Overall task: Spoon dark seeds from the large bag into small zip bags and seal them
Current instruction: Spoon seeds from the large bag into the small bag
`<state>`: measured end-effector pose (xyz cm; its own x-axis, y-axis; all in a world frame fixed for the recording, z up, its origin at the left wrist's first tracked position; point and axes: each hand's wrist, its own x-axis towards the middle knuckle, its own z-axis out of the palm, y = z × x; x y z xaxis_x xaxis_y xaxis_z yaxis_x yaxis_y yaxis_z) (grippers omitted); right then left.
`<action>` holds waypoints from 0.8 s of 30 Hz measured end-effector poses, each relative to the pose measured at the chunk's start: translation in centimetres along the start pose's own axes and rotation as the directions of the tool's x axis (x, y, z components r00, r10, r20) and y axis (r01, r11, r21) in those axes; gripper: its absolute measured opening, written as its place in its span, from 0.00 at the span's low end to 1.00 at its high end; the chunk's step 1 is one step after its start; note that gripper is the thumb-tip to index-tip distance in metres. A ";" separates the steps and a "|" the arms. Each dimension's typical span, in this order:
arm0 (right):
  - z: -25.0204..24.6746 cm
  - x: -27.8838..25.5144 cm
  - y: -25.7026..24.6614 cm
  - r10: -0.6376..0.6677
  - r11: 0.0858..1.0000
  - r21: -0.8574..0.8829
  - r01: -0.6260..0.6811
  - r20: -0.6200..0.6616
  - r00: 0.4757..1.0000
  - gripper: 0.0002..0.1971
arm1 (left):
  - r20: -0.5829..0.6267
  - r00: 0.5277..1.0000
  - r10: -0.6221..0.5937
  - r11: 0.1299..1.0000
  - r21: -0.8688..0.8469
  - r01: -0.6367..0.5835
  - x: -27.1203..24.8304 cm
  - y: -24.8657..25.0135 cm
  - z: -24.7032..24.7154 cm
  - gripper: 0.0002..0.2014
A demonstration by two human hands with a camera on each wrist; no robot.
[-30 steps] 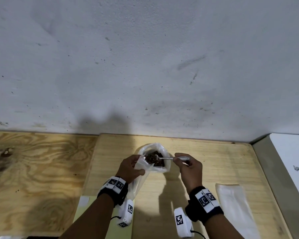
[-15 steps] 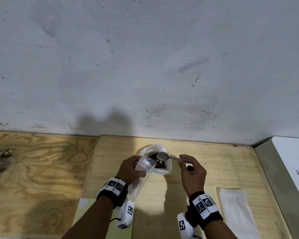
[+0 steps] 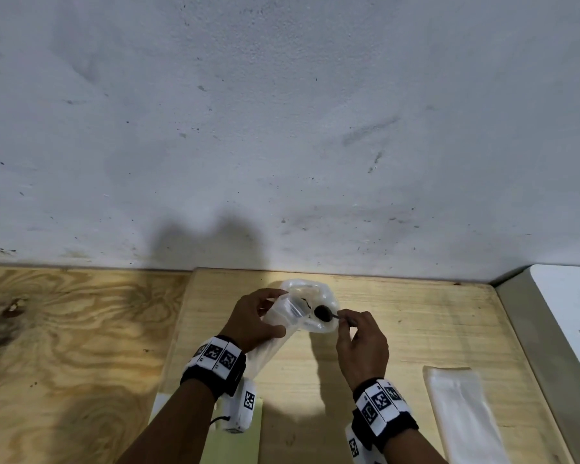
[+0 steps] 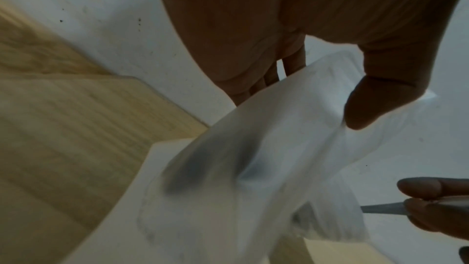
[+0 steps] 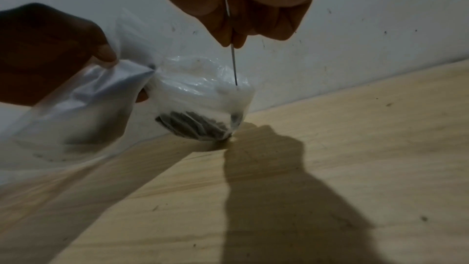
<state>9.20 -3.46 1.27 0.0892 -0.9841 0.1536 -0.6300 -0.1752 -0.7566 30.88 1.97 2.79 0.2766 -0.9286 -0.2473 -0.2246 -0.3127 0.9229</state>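
A: What do we count, biggest first?

B: We see one grey wall (image 3: 282, 112) at the back, two wooden boards, a darker one (image 3: 64, 346) on the left and a pale board (image 3: 432, 329) under the work. Then one large bag (image 3: 318, 293), one small zip bag (image 3: 282, 316), one flat stack of empty bags (image 3: 459, 413) and one spoon (image 3: 325, 313).

A: And hands?

B: We count two. The left hand (image 3: 252, 319) pinches the small zip bag near its mouth, thumb on one side and fingers on the other. The right hand (image 3: 362, 346) pinches the spoon's thin handle between thumb and fingertips.

A: How do the bags look?

B: The large bag is clear, crumpled plastic, standing open on the pale board close to the wall, with dark seeds (image 5: 195, 125) heaped at its bottom. The small zip bag is clear too, held in the air just left of the large bag's mouth, tilted, its lower end trailing toward the left wrist. The spoon's bowl, dark with seeds, sits over the large bag's opening, just beside the small bag's mouth.

A: Edges and room?

B: We see bare board to the right of the large bag, up to the empty stack near the board's right edge.
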 end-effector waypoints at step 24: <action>3.9 0.5 0.2 0.655 0.643 0.465 -0.609 0.078 0.751 0.09 | 0.059 0.984 -0.167 0.981 -0.089 0.172 -0.7 -3.0 0.6 0.32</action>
<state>12.10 -4.09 -1.27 -0.2855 -0.8564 -0.4302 -0.1006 0.4732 -0.8752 30.75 3.42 0.03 0.2541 -0.8735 -0.4151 -0.0898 -0.4487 0.8892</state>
